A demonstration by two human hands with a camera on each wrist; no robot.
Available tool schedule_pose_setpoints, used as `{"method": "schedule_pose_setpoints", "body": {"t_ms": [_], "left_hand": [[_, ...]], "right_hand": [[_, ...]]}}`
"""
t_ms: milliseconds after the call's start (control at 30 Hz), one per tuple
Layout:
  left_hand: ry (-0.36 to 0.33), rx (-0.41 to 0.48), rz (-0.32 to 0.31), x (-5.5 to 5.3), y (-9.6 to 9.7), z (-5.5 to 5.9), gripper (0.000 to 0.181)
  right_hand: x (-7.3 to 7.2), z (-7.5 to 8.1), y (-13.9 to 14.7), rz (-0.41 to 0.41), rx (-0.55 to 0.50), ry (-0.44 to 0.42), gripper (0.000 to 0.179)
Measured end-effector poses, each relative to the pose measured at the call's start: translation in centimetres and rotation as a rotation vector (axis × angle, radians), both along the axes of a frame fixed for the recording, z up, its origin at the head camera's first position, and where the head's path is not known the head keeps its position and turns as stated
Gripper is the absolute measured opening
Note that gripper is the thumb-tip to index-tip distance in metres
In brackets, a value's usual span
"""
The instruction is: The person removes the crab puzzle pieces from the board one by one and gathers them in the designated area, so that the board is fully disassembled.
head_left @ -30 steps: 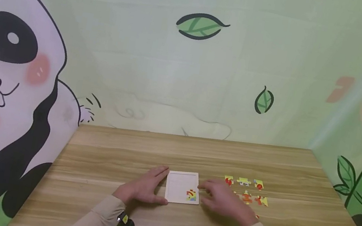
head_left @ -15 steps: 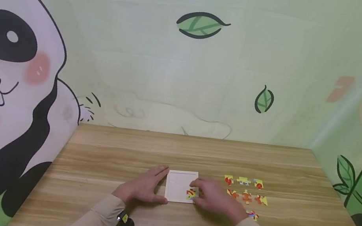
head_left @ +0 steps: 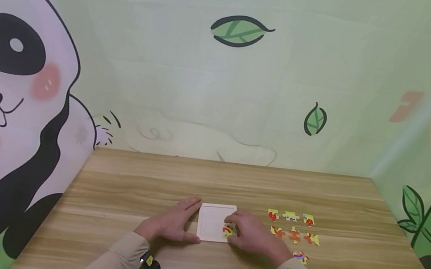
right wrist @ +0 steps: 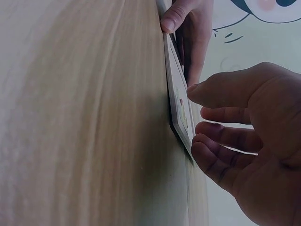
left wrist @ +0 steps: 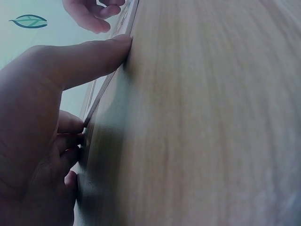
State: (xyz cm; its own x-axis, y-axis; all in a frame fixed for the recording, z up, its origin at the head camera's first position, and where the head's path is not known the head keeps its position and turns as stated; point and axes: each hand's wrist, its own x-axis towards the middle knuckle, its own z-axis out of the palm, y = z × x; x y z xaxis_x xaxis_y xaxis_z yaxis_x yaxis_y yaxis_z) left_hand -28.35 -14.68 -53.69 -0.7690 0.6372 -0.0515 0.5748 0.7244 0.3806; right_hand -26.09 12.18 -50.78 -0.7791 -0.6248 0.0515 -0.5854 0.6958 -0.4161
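Observation:
A shallow white puzzle tray [head_left: 213, 220] lies on the wooden table, with a red, yellow and blue puzzle piece [head_left: 227, 231] in its near right corner. My left hand [head_left: 172, 221] steadies the tray's left edge with spread fingers and thumb; the left wrist view shows the thumb [left wrist: 101, 56] against that edge. Bent over the near right corner, my right hand [head_left: 255, 235] holds the puzzle piece between thumb and index finger, as far as the head view shows. In the right wrist view its fingers [right wrist: 225, 136] partly cover the tray's far part.
Several loose puzzle pieces [head_left: 294, 236] lie in rows on the table [head_left: 141, 169] to the right of the tray; the right forearm may hide more. Behind the table stands a printed wall [head_left: 190, 78] with a panda and leaves.
My right hand has moved left from beside the tray onto the piece in its corner, then stayed there. The left hand and tray have kept their places.

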Motion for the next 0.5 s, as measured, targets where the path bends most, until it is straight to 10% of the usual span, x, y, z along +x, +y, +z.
{"method": "schedule_pose_setpoints", "body": {"t_ms": [500], "left_hand": [[0.004,-0.007,0.010,-0.10,-0.01,-0.30,0.104]], "right_hand": [[0.12,0.11,-0.42,-0.022,0.025,-0.035,0.038]]}}
